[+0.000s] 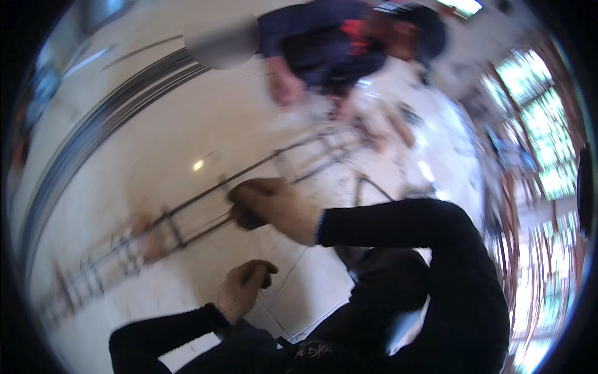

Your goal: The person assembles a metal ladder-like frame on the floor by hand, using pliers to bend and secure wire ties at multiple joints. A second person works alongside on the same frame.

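A long cage of steel bars (177, 232) with square stirrups slants across the floor from lower left to upper right, smeared by motion. My right hand (274, 209), in a tan and brown work glove, is over the cage's near side with its fingers curled. Whatever it may hold is hidden under the fingers. Nearer to me, my left hand (246, 287) wears a similar glove and is apart from the cage. Its thumb and fingers are pressed together. A thin line, perhaps wire, curves beside that hand; whether it is held I cannot make out.
A bundle of long thin steel rods (93, 134) lies on the pale tiled floor (156, 149), far left. Across the cage, a person in dark clothing (324, 56) bends with hands low. Blurred clutter is at the right, near bright windows (542, 124).
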Demonstrator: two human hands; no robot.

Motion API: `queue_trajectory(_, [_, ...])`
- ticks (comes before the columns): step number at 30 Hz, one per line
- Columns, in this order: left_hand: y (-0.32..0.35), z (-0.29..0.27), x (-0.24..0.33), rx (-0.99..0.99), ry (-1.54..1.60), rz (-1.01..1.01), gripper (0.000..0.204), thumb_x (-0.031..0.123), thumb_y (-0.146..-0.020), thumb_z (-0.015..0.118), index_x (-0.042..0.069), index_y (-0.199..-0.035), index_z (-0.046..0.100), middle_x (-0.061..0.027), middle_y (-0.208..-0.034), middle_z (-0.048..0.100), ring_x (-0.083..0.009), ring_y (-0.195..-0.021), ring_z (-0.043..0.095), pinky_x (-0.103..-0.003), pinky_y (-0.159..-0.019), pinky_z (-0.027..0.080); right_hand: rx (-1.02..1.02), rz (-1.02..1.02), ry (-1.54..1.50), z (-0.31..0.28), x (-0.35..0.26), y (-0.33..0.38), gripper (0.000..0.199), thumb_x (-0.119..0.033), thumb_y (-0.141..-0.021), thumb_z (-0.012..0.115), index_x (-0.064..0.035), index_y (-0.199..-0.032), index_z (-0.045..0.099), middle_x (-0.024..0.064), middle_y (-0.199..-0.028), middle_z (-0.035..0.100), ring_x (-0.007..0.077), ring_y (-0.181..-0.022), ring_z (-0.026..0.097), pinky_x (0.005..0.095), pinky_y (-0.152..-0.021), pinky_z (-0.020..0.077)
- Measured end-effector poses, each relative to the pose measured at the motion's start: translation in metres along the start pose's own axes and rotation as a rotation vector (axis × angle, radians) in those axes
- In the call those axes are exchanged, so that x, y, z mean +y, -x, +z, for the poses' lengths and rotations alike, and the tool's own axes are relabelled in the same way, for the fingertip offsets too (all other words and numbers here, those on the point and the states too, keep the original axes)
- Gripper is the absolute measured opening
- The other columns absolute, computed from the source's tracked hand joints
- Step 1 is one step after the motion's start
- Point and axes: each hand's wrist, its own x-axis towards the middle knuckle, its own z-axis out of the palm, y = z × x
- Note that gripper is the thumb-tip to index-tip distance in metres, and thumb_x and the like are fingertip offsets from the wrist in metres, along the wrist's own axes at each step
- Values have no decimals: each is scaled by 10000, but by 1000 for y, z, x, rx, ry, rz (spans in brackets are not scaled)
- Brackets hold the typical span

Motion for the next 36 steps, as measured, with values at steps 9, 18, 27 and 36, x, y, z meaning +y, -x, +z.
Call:
queue_trajectory(9, [-59,8,31,-21,110,294,437,327,-1106,684,-48,-1330,676,-73,-1129,722,-169,-930,677,-338,-860,559,458,-162,260,19,-6,69,303,-254,-1069,682,-10,-1172,829,93,-1048,848,184,-994,789,361,-898,634])
queue_trajectory(18, [-84,-7,7,23,226,134,383,284,-1156,588,-62,-1263,711,-100,-1056,760,-161,-887,683,-330,-817,565,538,-314,432,-7,22,26,351,-299,-1089,682,-11,-1243,812,202,-1143,825,300,-1059,794,425,-973,617])
queue_trajectory(27, [-71,24,55,222,291,98,461,343,-1214,551,-64,-1314,742,-140,-1107,797,-179,-957,745,-335,-876,620,530,-192,-254,-33,25,37,532,-231,-1058,795,91,-1456,649,59,-937,692,118,-755,612,285,-671,518])
queue_trajectory(36, [-61,54,68,365,234,50,474,352,-1211,549,-78,-1341,700,-132,-1098,782,-180,-927,731,-330,-864,605,366,-210,-166,-51,28,51,379,-233,-1057,796,69,-1266,701,81,-988,726,126,-789,640,294,-709,542])
